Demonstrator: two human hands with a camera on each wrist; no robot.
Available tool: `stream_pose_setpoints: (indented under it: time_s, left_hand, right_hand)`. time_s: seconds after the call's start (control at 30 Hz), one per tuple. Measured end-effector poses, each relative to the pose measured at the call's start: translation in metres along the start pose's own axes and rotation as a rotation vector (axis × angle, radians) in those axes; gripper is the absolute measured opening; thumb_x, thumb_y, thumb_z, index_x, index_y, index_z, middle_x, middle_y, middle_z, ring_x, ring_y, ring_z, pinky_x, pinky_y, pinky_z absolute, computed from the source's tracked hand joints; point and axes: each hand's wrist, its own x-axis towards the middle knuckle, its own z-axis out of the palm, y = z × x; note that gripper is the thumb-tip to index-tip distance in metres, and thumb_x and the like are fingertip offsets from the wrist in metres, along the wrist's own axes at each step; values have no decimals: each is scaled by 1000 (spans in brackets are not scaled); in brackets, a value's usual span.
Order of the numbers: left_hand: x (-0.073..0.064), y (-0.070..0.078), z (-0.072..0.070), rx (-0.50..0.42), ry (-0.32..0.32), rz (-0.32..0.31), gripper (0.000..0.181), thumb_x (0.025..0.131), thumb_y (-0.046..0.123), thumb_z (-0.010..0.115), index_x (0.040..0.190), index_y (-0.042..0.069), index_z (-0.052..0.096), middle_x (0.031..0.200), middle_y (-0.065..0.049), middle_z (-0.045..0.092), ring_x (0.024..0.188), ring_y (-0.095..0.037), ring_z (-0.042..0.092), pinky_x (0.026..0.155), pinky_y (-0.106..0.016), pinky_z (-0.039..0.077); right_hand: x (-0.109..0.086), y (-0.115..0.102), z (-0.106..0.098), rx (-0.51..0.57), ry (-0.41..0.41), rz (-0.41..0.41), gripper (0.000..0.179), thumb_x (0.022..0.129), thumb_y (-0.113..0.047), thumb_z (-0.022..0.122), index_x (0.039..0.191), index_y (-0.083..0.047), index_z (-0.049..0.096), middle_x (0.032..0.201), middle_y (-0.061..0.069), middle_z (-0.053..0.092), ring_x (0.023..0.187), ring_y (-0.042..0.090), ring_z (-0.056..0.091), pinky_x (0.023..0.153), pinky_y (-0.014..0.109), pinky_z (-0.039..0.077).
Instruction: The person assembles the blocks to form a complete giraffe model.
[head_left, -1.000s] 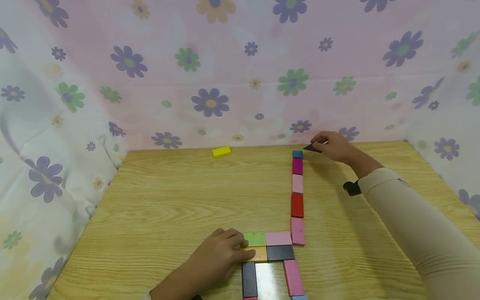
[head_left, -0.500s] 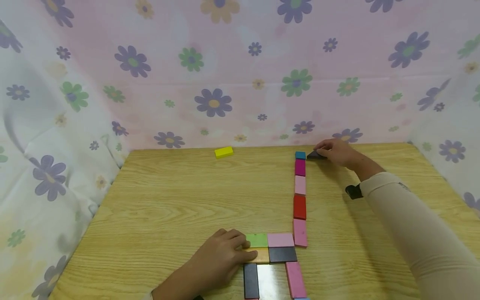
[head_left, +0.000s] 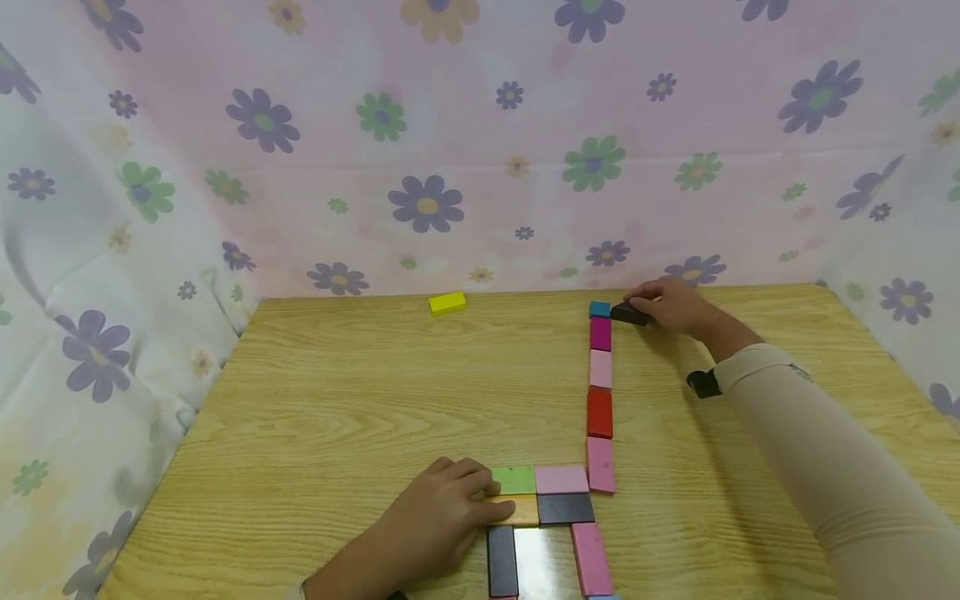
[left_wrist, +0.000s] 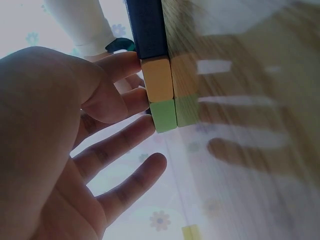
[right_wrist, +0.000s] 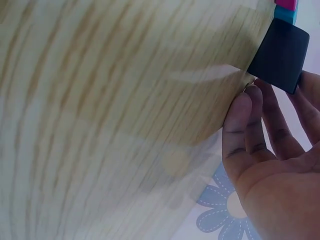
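Observation:
My right hand (head_left: 678, 307) pinches a black block (head_left: 630, 313) at the far end of a row of flat blocks. The block's left end is right at the small blue block (head_left: 599, 309); in the right wrist view the black block (right_wrist: 281, 56) stands close against the blue one. My left hand (head_left: 431, 521) rests its fingertips on the green block (head_left: 514, 480) and the orange block (head_left: 522, 510). In the left wrist view these fingers (left_wrist: 112, 147) are mostly extended, with some tips touching the blocks' tops and the little finger apart from them.
The row runs toward me through a magenta block (head_left: 600, 333), a pale pink block (head_left: 600, 369), a red block (head_left: 599, 413) and a pink block (head_left: 601, 465). More blocks form a frame near me, including a dark block (head_left: 565, 507). A yellow block (head_left: 447, 303) lies by the back curtain.
My right hand has lowered the black block to the table and turned it, bringing its end up to the blue block. The left hand stays on the green and orange blocks.

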Motion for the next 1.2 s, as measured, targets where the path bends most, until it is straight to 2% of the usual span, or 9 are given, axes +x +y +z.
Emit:
stream_pose_setpoints:
  time_s: [0.17,0.27,0.47,0.63,0.77,0.93,1.07,1.2]
  left_hand:
    - [0,0,0,-4,3,-1,19,88,22,73,103,33,72,98,10,65,99,-9,63,78,-27,49]
    - [0,1,-1,0,8,1,19,87,21,74,102,33,71,97,10,65,98,-9,63,78,-26,48]
    - [1,2,-2,12,-10,6,18,88,23,73,103,33,72,98,10,65,99,-9,63,78,-27,48]
    - [0,3,-2,8,-28,2,18,90,23,72,105,33,73,100,10,66,101,-9,63,79,-27,49]
    - [0,3,-1,14,-24,3,19,89,23,73,105,33,73,101,9,66,100,-10,63,79,-28,49]
    - [2,5,-1,34,-25,5,19,88,23,72,104,34,73,100,10,67,100,-10,64,79,-28,49]
    - [3,6,-2,52,-22,-1,21,86,21,72,103,34,73,100,10,67,100,-10,64,79,-29,49]
    - [2,6,-3,68,-34,-5,22,86,22,72,104,35,73,100,10,67,102,-9,64,83,-31,49]
  right_hand:
    - [-1,0,0,5,19,-4,49,109,-33,39,143,1,50,144,32,44,130,50,43,102,62,42]
    - [-9,-4,3,-6,103,-30,51,108,-35,37,144,-1,49,141,30,48,126,49,48,98,63,44]
    - [-50,-30,18,-23,318,-209,40,106,-25,47,137,-1,57,132,26,57,115,42,55,89,60,49]
    - [-91,-58,42,-34,391,-356,31,101,-14,59,131,-6,63,133,17,57,115,35,57,87,56,50]
    - [-129,-76,64,-17,356,-412,35,98,-12,64,133,-12,63,137,11,57,119,32,59,88,54,52]
    - [-171,-91,89,-18,225,-440,42,95,-20,68,137,-18,61,144,3,55,129,30,56,90,42,56]
    - [-189,-97,104,-75,111,-518,47,93,-23,71,139,-19,59,146,1,52,129,27,56,85,29,57]
    - [-195,-97,117,-206,74,-661,47,93,-29,71,138,-21,61,145,0,54,128,22,56,89,33,57]
